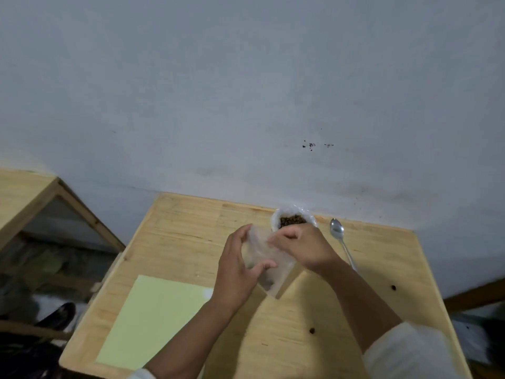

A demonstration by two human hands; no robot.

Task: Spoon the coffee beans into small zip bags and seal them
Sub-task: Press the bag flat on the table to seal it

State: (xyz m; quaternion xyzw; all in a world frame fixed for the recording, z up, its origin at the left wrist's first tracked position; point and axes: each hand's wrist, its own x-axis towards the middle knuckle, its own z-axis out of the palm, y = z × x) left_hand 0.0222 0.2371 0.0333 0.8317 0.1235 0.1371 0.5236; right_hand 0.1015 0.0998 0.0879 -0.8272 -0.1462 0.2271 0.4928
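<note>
A small clear zip bag point(269, 265) hangs above the middle of the wooden table point(341, 337), held by both hands. My left hand point(237, 272) grips its left side with thumb and fingers. My right hand point(303, 247) pinches the bag's top edge. Something dark shows at the bag's bottom, too blurred to identify. Behind my right hand stands an open plastic bag of coffee beans point(292, 220) at the table's far edge. A metal spoon point(341, 242) lies on the table to the right of it, bowl toward the wall.
A pale green sheet point(153, 321) lies flat on the table's near left part. Two loose dark specks point(393, 287) point(311, 330) lie on the wood at the right. A grey wall rises right behind the table. A wooden frame point(68, 203) stands at the left.
</note>
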